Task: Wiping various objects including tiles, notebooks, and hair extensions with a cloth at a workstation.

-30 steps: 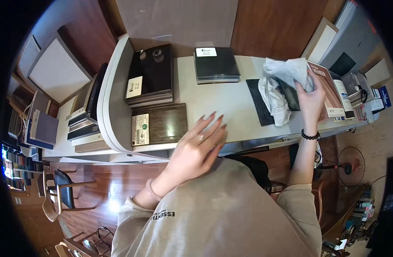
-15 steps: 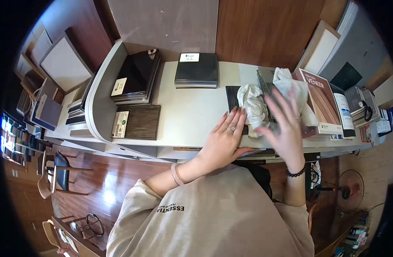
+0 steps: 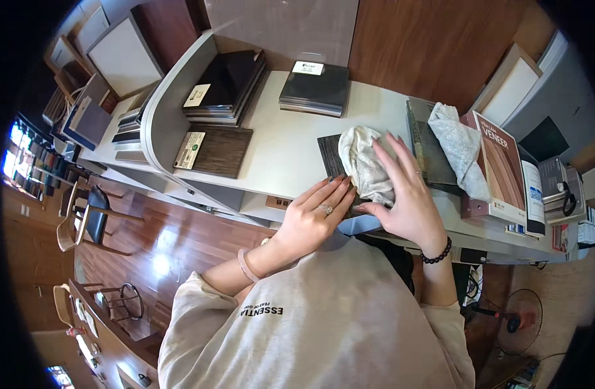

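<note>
A crumpled whitish cloth [image 3: 367,162] lies on a dark wood-grain sample board [image 3: 330,153] near the counter's front edge. My left hand [image 3: 318,211] rests at the board's front with its fingers stretched out, their tips by the cloth's lower left edge. At the cloth's right side is my right hand [image 3: 411,201], fingers extended and thumb apart. Its fingertips reach over the cloth's edge; whether they touch it I cannot tell. Much of the board is hidden under the cloth and my hands.
To the right, a second greyish cloth [image 3: 458,146] lies over dark panels [image 3: 427,146] and against a reddish-brown sample box [image 3: 498,168]. Stacked black panels [image 3: 313,91] stand at the back of the white counter [image 3: 274,149]. Left are glossy dark panels [image 3: 226,81] and a brown wood-grain board [image 3: 216,150].
My right hand, blurred before, has come in toward the cloth's right side. The board and cloth now sit farther left, apart from the dark panels. The whole view has tilted.
</note>
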A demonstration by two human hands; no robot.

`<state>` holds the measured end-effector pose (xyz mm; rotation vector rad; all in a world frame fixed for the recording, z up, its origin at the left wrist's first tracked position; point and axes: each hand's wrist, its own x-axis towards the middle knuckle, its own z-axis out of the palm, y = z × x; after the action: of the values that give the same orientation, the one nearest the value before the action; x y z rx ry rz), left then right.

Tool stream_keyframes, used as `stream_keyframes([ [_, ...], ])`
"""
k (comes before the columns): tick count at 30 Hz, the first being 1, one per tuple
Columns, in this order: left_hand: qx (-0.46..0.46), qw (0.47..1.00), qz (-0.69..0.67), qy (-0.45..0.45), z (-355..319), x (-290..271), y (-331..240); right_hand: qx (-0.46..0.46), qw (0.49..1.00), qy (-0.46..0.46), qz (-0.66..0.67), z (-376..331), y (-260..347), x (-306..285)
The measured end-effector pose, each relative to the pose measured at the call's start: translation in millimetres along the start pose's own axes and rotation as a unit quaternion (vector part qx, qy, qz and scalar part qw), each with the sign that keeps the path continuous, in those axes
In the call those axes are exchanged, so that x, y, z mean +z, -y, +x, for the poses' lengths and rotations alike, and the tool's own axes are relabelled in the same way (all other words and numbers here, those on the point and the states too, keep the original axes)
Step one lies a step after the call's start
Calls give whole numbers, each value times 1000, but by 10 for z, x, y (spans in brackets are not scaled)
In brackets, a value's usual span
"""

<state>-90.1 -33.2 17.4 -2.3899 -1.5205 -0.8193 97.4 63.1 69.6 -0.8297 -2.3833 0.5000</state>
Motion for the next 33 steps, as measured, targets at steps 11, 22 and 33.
stream_keyframes([
  [11, -362, 879, -256, 176, -444, -321, -164, -22, 996, -88, -12, 43, -64, 510],
  [22, -443, 379, -808, 79, -51, -30, -129, 125, 895, -213, 371, 208, -176, 409],
  [33, -308, 469, -828, 7, -269, -207, -17, -140, 980, -116, 81, 480, 305, 310],
])
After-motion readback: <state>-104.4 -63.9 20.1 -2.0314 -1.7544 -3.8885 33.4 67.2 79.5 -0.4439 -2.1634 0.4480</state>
